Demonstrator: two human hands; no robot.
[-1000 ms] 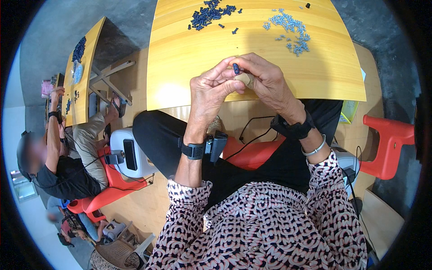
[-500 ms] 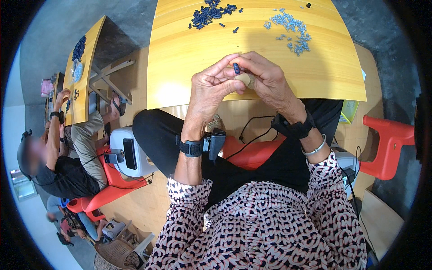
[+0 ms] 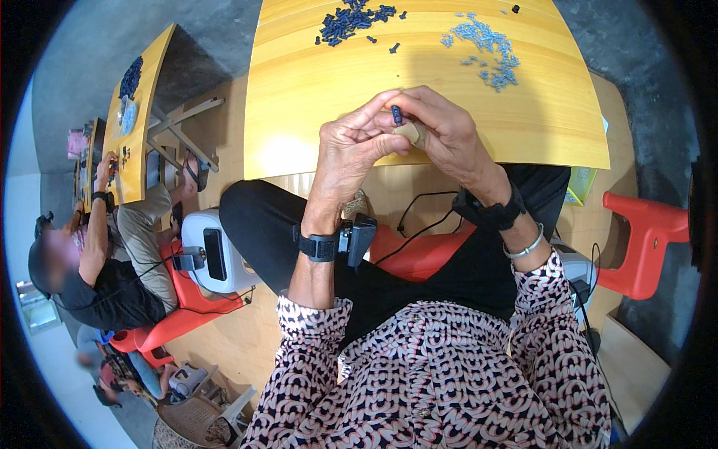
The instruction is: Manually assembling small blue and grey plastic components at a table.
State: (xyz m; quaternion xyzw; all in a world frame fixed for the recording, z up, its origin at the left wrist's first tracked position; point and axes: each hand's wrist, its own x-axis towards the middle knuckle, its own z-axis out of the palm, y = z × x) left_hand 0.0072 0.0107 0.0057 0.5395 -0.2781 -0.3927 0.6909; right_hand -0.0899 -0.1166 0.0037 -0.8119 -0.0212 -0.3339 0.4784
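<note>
My left hand [image 3: 357, 135] and my right hand [image 3: 445, 127] meet above the near part of the yellow wooden table. Between their fingertips is a small dark blue plastic piece [image 3: 397, 114], standing nearly upright. Both hands are closed around it, and the fingers hide its lower end. A beige covering [image 3: 408, 133] shows at the right thumb, against the left thumb's tip. Farther off on the table lie a pile of small dark blue plastic pieces [image 3: 345, 27] and a scatter of small grey-blue pieces [image 3: 490, 45].
Single dark pieces lie near the dark pile, and a small black part [image 3: 515, 9] sits at the far right. A red stool [image 3: 636, 232] stands to the right. At left, a seated co-worker [image 3: 105, 269] reaches over another yellow table [image 3: 152, 112]. Cables hang below my hands.
My hands stay almost in place, still holding the dark blue piece. At left, the co-worker's arm has shifted on the other table.
</note>
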